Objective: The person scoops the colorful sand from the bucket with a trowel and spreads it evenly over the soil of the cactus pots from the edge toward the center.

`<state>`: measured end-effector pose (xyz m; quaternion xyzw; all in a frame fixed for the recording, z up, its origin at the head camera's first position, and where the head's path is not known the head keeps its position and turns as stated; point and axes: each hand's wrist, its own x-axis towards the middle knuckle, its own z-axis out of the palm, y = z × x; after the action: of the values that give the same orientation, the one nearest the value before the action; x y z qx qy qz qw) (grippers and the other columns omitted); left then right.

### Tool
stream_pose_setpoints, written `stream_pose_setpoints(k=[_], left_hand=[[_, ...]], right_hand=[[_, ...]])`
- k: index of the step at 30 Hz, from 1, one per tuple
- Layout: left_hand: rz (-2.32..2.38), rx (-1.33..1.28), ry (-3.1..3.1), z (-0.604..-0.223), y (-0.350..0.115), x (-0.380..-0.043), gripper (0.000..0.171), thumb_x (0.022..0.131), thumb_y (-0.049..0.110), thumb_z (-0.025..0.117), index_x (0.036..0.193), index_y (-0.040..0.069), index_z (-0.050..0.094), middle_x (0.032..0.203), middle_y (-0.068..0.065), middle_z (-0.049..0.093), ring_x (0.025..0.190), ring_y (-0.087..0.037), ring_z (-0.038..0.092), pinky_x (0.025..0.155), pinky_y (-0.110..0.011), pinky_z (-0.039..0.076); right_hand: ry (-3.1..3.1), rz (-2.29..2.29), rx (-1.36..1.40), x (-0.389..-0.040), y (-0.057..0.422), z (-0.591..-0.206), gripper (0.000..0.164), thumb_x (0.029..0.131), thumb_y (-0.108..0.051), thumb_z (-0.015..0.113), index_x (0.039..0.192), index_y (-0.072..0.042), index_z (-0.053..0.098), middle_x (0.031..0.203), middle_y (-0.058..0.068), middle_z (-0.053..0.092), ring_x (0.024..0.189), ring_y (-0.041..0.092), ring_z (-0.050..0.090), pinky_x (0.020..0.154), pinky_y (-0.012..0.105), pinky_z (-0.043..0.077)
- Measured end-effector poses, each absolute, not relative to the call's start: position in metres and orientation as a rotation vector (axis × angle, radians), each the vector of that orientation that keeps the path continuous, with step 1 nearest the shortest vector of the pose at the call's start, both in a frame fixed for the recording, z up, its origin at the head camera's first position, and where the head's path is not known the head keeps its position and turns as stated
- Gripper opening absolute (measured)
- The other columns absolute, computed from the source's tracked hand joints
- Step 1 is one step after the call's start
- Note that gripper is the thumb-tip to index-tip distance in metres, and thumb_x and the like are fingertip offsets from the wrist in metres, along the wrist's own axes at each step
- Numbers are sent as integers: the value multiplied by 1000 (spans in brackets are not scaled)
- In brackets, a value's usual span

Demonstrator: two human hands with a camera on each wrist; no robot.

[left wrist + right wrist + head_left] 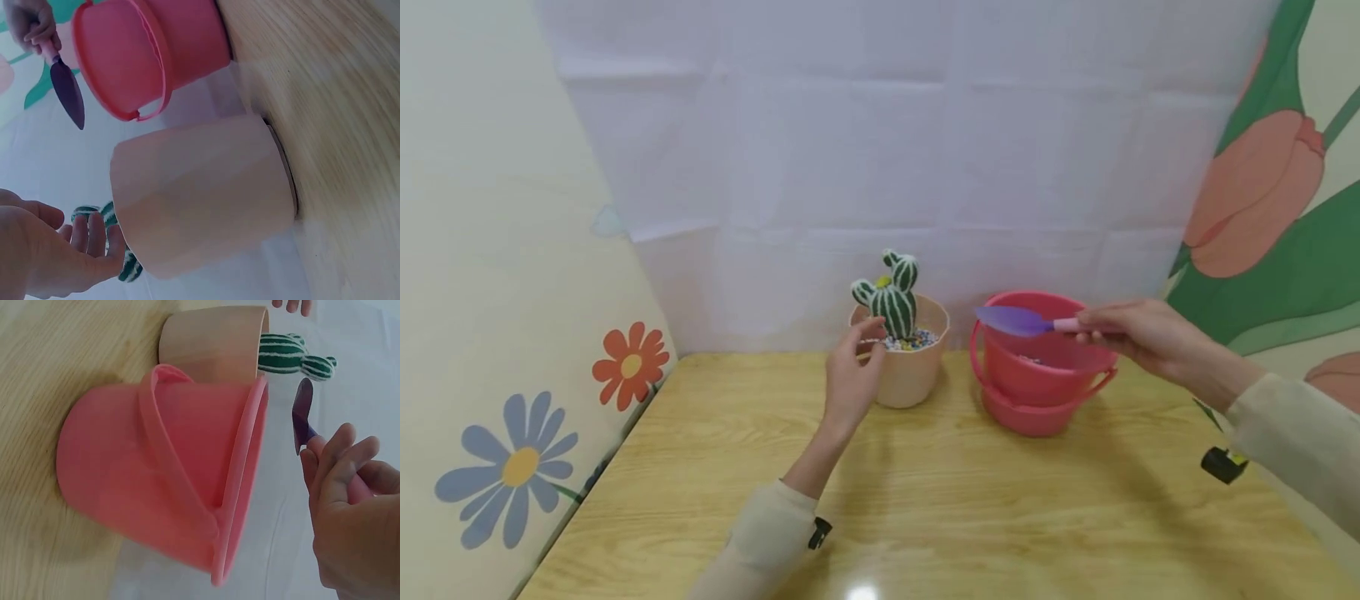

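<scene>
My right hand (pixel 1138 333) grips the pink handle of a small trowel (pixel 1015 321). Its purple blade is held level above the mouth of a pink bucket (pixel 1033 417), whose handle hangs down at the front. Some small beads (pixel 1030 360) show inside the bucket. To the left, a knitted green-and-white cactus (pixel 892 312) stands in a beige pot (pixel 910 379) among multicoloured beads (pixel 917 340). My left hand (pixel 56 250) is at the pot's rim beside the cactus, fingers loosely bent and thumb apart; whether a fingertip touches the rim is unclear.
Pot and bucket stand side by side near the back of a wooden table (pixel 925 517). A white cloth (pixel 850 150) hangs behind them. Walls with painted flowers (pixel 631 367) flank the table on both sides.
</scene>
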<state>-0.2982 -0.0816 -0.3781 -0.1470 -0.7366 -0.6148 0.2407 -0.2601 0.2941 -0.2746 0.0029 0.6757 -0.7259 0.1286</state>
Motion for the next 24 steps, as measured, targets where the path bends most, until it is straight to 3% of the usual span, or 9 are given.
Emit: stream_pose_setpoints(k=[6, 13, 18, 20, 24], left_hand=[[-1628, -569, -2018, -374, -58, -297, 31, 93, -3, 58, 122, 0, 69, 106, -13, 71, 94, -29, 68, 81, -39, 61], [-1458, -723, -2083, -372, -19, -310, 27, 94, -3, 61, 120, -2, 69, 107, -14, 70, 90, -24, 68, 75, -27, 60], [-1424, -793, -2174, -378, 7, -323, 32, 94, -2, 61, 126, -4, 64, 108, -16, 68, 89, -21, 67, 76, -22, 58], [-1517, -750, -2202, -378, 17, -326, 34, 95, 1, 59, 129, -4, 62, 109, -15, 68, 90, -20, 67, 78, -23, 57], [-1863, -507, -2124, -378, 35, -329, 37, 95, 8, 59, 131, -1, 61, 106, -12, 70, 90, -28, 70, 77, -33, 61]], right_hand=[[1979, -2123, 34, -260, 319, -273, 20, 103, -11, 63, 110, 1, 77, 112, 13, 73, 98, 17, 72, 85, 28, 59], [2010, -2127, 77, -271, 342, -277, 19, 101, -9, 65, 110, 4, 76, 110, 14, 73, 97, 19, 73, 85, 29, 59], [2105, -2092, 83, -283, 353, -277, 14, 99, -6, 67, 106, 2, 77, 105, 17, 74, 93, 22, 74, 80, 27, 60], [2203, -2027, 61, -288, 355, -276, 21, 99, -8, 68, 114, 5, 73, 104, 18, 74, 92, 22, 74, 80, 28, 60], [2480, -1754, 4, -301, 353, -276, 54, 96, -19, 74, 134, 14, 56, 106, 18, 74, 96, 23, 73, 82, 31, 61]])
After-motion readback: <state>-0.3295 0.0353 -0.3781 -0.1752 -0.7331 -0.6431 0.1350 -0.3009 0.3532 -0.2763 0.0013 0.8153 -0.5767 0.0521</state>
